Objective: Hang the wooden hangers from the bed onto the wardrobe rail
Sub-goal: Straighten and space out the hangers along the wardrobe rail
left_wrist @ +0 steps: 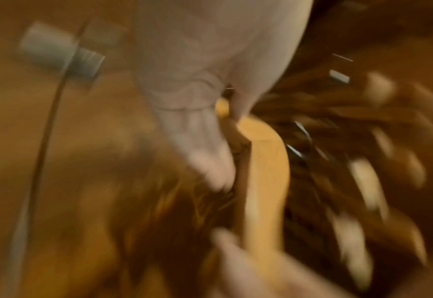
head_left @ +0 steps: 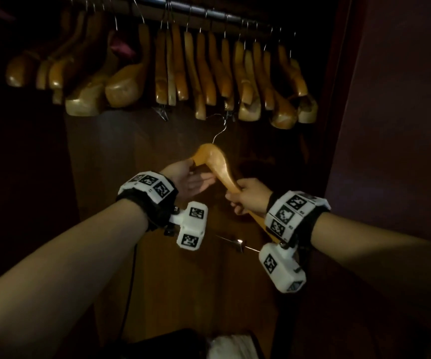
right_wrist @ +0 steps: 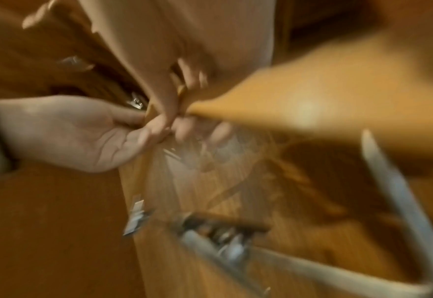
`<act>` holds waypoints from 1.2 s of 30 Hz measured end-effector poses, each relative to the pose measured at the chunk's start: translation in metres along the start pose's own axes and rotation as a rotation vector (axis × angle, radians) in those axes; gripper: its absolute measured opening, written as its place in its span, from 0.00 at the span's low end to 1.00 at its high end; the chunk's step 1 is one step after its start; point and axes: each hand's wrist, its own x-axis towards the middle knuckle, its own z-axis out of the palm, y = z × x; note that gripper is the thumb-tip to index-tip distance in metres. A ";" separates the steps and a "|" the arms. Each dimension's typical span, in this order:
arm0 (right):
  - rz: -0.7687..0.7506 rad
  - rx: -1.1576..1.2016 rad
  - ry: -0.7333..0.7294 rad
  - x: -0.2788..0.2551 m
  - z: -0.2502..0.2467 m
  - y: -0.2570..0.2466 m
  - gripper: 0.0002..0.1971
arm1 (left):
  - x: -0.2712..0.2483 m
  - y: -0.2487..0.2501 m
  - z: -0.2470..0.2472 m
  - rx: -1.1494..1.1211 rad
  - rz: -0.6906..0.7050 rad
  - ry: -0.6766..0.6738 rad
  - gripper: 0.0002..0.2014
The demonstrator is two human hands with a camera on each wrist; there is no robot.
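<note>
A light wooden hanger (head_left: 219,161) with a metal hook (head_left: 219,130) is held in front of the open wardrobe, below the dark rail (head_left: 209,14). My right hand (head_left: 248,198) grips its right arm, fingers curled round the wood. My left hand (head_left: 191,180) lies against the hanger's left arm with straight fingers, touching it from below. A metal clip bar (head_left: 235,243) hangs under the hanger, near my right wrist. Both wrist views are blurred; the hanger (left_wrist: 263,171) shows beside my left hand (left_wrist: 197,60), and the hanger (right_wrist: 312,96) and left palm (right_wrist: 82,133) show in the right one.
Several wooden hangers (head_left: 201,73) crowd the rail from left to right, some with metal clips. The wardrobe's wooden back panel (head_left: 178,281) stands behind my hands, and a dark side wall (head_left: 390,125) closes the right. Something white (head_left: 230,345) lies at the bottom.
</note>
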 end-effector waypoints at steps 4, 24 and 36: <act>0.026 -0.006 0.106 -0.011 -0.012 0.002 0.12 | -0.006 0.021 0.014 0.538 0.276 0.144 0.32; 0.181 0.177 0.097 -0.036 -0.007 -0.040 0.20 | -0.042 0.086 0.050 1.582 1.997 0.692 0.20; 0.118 0.164 0.231 -0.034 -0.018 -0.077 0.18 | -0.038 0.114 0.058 1.843 1.192 0.291 0.27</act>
